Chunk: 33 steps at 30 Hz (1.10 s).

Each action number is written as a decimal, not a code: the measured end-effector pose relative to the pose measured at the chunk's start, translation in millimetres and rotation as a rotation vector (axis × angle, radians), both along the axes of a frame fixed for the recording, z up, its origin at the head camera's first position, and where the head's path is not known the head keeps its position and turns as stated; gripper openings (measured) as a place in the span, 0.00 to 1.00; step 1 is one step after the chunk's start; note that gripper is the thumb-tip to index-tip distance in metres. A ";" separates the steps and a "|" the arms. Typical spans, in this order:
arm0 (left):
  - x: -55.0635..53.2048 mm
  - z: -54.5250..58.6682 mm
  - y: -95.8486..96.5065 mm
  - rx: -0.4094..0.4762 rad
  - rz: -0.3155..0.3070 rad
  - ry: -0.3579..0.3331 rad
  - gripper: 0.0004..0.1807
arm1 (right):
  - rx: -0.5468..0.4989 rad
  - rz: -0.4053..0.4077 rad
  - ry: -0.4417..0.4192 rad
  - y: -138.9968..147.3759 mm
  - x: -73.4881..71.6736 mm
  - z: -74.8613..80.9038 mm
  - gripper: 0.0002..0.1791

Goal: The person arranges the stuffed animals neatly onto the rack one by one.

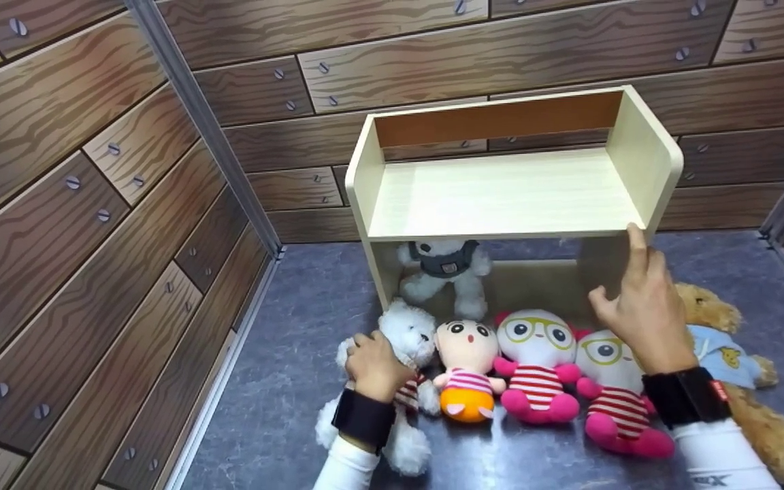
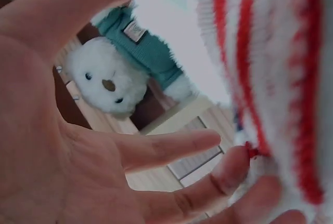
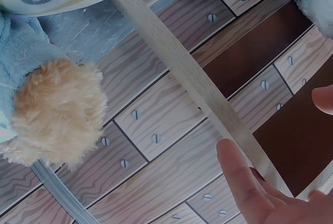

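My left hand (image 1: 373,364) lies at the side of a white teddy bear (image 1: 405,327) in a red-striped top. In the left wrist view its fingers (image 2: 166,148) are spread, fingertips right at the striped top (image 2: 260,68), with a wide gap before the palm. My right hand (image 1: 650,309) is raised to the front right corner of a pale wooden shelf (image 1: 501,194), index finger extended. In the right wrist view a finger (image 3: 237,169) lies along the side panel (image 3: 208,96), thumb apart from it. A second white bear (image 1: 448,272) in a dark green top sits in the lower compartment.
Between my hands stand a doll (image 1: 467,371) with orange bottoms and two pink-and-white plush toys with yellow glasses (image 1: 538,367). A brown bear (image 1: 725,361) in a light blue top lies at right. Wood-patterned walls (image 1: 79,204) enclose the grey floor (image 1: 283,340).
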<state>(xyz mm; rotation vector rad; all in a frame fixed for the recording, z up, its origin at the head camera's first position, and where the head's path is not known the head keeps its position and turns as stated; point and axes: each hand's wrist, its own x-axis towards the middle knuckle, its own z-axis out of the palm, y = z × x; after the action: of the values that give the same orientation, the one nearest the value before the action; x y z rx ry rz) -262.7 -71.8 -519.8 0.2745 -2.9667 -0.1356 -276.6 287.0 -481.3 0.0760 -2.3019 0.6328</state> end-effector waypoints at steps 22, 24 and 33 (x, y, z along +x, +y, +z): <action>-2.5 -37.2 -12.3 -0.009 -0.127 0.078 0.45 | 0.003 -0.011 -0.003 -1.5 0.8 1.4 0.55; -2.6 -38.3 -13.0 -0.004 -0.140 0.064 0.48 | 0.002 -0.012 -0.004 -1.0 1.4 2.1 0.55; -3.7 -44.8 -20.6 -0.023 -0.225 0.054 0.52 | -0.013 -0.008 -0.010 -1.2 0.5 1.1 0.56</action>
<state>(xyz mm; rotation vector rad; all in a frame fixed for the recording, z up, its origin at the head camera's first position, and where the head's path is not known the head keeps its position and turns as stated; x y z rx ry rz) -266.4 -92.3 -564.6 -0.0656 -2.9345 -0.1324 -276.2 285.8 -480.2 0.0580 -2.3066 0.6451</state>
